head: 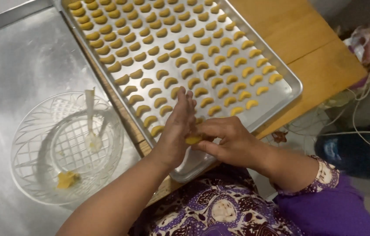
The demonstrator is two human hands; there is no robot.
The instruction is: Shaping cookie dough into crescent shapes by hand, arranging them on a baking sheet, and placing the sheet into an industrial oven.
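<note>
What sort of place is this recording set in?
Probably a home kitchen or small home bakery: a metal baking tray filled with crescent dough pieces, a glass bowl on a steel surface, a wooden table.
</note>
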